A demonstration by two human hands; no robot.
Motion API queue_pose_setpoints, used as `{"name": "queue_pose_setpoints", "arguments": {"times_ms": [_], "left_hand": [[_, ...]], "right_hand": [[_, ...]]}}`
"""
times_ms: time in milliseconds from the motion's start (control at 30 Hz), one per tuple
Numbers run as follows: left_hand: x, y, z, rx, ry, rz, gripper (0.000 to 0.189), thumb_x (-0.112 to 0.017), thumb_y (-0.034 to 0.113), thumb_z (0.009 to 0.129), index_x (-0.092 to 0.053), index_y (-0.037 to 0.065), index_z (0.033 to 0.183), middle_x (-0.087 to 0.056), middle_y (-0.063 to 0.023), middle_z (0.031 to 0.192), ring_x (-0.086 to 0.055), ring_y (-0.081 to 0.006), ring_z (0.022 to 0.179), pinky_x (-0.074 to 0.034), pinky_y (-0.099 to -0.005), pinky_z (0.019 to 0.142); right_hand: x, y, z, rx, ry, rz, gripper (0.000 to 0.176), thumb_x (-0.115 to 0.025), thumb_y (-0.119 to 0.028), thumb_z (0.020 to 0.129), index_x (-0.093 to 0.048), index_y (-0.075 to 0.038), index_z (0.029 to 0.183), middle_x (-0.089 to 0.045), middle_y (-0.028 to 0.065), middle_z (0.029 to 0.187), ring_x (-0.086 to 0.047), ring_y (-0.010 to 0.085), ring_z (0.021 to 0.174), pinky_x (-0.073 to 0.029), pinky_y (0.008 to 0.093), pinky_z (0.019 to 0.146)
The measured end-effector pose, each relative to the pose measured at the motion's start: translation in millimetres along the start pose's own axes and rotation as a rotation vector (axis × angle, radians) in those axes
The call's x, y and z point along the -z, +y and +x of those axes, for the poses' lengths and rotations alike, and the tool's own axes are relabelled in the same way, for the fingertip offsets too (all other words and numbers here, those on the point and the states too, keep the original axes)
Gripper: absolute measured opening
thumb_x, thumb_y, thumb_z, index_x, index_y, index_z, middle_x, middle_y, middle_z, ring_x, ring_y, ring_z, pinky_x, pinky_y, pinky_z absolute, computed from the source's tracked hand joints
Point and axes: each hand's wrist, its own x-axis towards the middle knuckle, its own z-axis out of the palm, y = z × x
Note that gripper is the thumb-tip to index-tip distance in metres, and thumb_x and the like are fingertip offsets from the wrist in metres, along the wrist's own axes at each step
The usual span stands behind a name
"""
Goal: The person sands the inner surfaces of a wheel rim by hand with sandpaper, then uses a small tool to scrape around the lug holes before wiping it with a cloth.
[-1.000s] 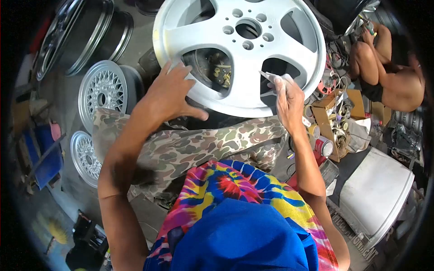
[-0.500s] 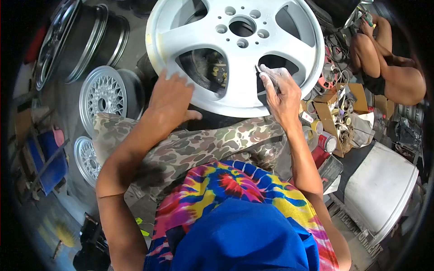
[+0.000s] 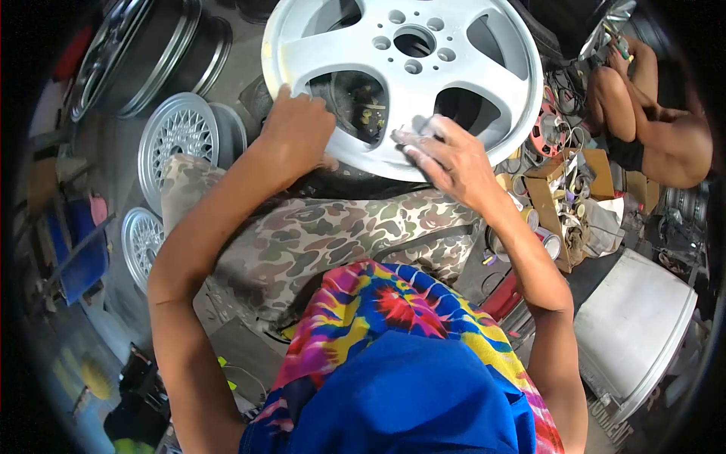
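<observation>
**A:** Where is the white wheel (image 3: 401,76) sitting

**B:** Right under both hands, face up and tilted toward the wearer. Its near edge seems to lean on the knees in the camouflage trousers (image 3: 340,227)

**A:** And the hands

**B:** The left hand (image 3: 299,129) is curled over the lip of the rim, fingers hooked round the edge beside a spoke opening. The right hand (image 3: 442,159) lies on the face by the near rim, fingers stretched out and close together. The fingertips (image 3: 408,142) are dusted white. I cannot tell whether anything is pinned beneath them

**A:** How would it handle, do you reckon

**B:** It looks like cast metal, so I'd say stiff and fairly heavy, with no give anywhere. The matt white coat looks chalky, so a flat palm could well slide on it, and the finish may mark. The lip of the rim, or a grip through one of the five spoke openings, looks like the safest hold

**A:** What's around

**B:** Two mesh wheels (image 3: 178,136) lie out past the left hand, with a dark rim (image 3: 151,53) beyond them. Off to the side of the right hand there's a cardboard box (image 3: 556,204) crammed with cans and clutter. Further out that way another person (image 3: 650,129) sits on the floor, well apart from the wheel
</observation>
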Motion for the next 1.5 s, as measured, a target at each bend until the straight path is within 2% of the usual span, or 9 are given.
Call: {"name": "queue_pose_setpoints", "arguments": {"times_ms": [200,333,367,467,533,700,1133,1267,1500], "left_hand": [[22.0,-4.8,13.9,-0.095,-0.205,-0.5,0.068,-0.073,0.063,0.076,-0.073,0.0,0.1,-0.067,-0.0196,0.09,-0.067,-0.0374,0.089,-0.053,-0.0424,0.081],[11.7,-38.0,0.7,0.061,0.251,-0.458,0.049,-0.076,0.047,0.082,-0.073,0.001,0.098,-0.068,-0.0192,0.098,-0.064,-0.032,0.099,-0.051,-0.04,0.087],[13.0,-43.1,3.6,0.07,0.255,-0.458,0.049,-0.076,0.047,0.082,-0.073,0.001,0.098,-0.068,-0.0192,0.098,-0.064,-0.032,0.099,-0.051,-0.04,0.087],[25.6,-41.7,10.5,0.218,0.12,-0.565,0.043,-0.074,0.044,0.085,-0.073,0.003,0.1,-0.068,-0.0164,0.105,-0.062,-0.0306,0.106,-0.049,-0.0403,0.092],[12.6,-34.7,11.5,0.023,0.421,-0.434,0.041,-0.072,0.042,0.087,-0.073,0.003,0.102,-0.069,-0.0153,0.106,-0.061,-0.0313,0.107,-0.048,-0.0419,0.093],[-0.4,-34.0,10.8,0.108,0.375,-0.39,0.041,-0.071,0.043,0.087,-0.072,0.005,0.104,-0.068,-0.0149,0.108,-0.061,-0.0328,0.108,-0.048,-0.0427,0.095],[-0.9,-40.4,22.1,0.19,0.33,-0.364,0.047,-0.07,0.043,0.088,-0.069,0.001,0.11,-0.066,-0.0175,0.111,-0.058,-0.0337,0.113,-0.046,-0.042,0.098],[16.1,-50.3,35.9,0.226,0.282,-0.377,0.048,-0.069,0.041,0.09,-0.071,-0.004,0.105,-0.07,-0.0255,0.098,-0.066,-0.0397,0.092,-0.052,-0.0451,0.085],[11.1,-64.2,27.4,0.217,0.541,-0.31,0.052,-0.068,0.045,0.09,-0.072,-0.005,0.102,-0.069,-0.0277,0.094,-0.067,-0.0411,0.087,-0.052,-0.0455,0.08]], "right_hand": [[1.7,-16.1,30.1,0.368,-0.278,-0.238,0.022,-0.059,-0.014,0.091,-0.068,0.004,0.102,-0.061,0.0173,0.115,-0.062,0.0339,0.102,-0.052,0.0439,0.088],[5.6,-36.2,33.7,0.281,-0.443,-0.273,0.015,-0.055,-0.006,0.087,-0.065,0.005,0.089,-0.066,0.0189,0.095,-0.066,0.0344,0.088,-0.053,0.0428,0.079],[-0.9,-31.7,31.4,0.281,-0.435,-0.237,0.013,-0.056,-0.005,0.083,-0.065,0.004,0.082,-0.066,0.0192,0.077,-0.066,0.0397,0.076,-0.054,0.0447,0.073],[-14.1,-31.9,47.1,0.133,-0.548,-0.112,0.018,-0.06,-0.004,0.082,-0.065,0.003,0.097,-0.062,0.0227,0.076,-0.061,0.0436,0.077,-0.05,0.0506,0.071],[-20.4,-32.6,50.5,0.032,-0.534,-0.07,0.016,-0.059,-0.006,0.087,-0.066,0.002,0.099,-0.06,0.0245,0.073,-0.06,0.0451,0.077,-0.049,0.0514,0.069],[-11.0,-30.7,34.3,0.027,-0.361,0.051,0.022,-0.057,-0.016,0.092,-0.066,0.001,0.081,-0.064,0.0255,0.074,-0.064,0.0451,0.077,-0.051,0.0527,0.071],[-44.5,-44.4,58.0,-0.173,-0.431,0.152,0.022,-0.054,-0.02,0.094,-0.07,-0.004,0.093,-0.067,0.0251,0.082,-0.067,0.0435,0.087,-0.052,0.0516,0.082],[-96.6,-43.1,97.8,-0.287,-0.178,0.322,0.026,-0.058,-0.022,0.091,-0.068,0.002,0.087,-0.065,0.029,0.082,-0.064,0.0462,0.079,-0.05,0.0531,0.078],[-35.3,-44.9,80.0,-0.245,-0.706,-0.038,0.026,-0.058,-0.02,0.087,-0.071,0.002,0.093,-0.067,0.0291,0.087,-0.067,0.0437,0.09,-0.053,0.0497,0.082]]}}
